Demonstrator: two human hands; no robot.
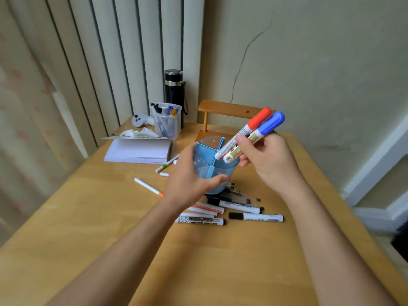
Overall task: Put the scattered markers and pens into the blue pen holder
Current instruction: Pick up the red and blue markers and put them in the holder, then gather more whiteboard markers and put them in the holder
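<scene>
Curtained window and cracked wall back a wooden bench [88, 217], where, at the far left, a paper stack [138, 151] lies with thin pens [148, 187] scattered just in front of it. Next comes the left hand [187, 177], wrapped around the near side of the holder [215, 164], thumb on its right wall, steadying it with its mouth tipped toward the person. Below the holder, whiteboard markers [256, 217] and more pens lie in a loose heap on the bench, mostly with their long axes running left to right. Further right, the right hand [268, 161] grips two markers together, the red marker [244, 132] and the blue marker [256, 138], side by side. Their long axes slant from upper right down to lower left: caps point up and away to the right, butt ends point into the holder's mouth, just at its rim over the right compartment. The right hand is therefore the one placed to slide them in, down and leftward along that slant.
</scene>
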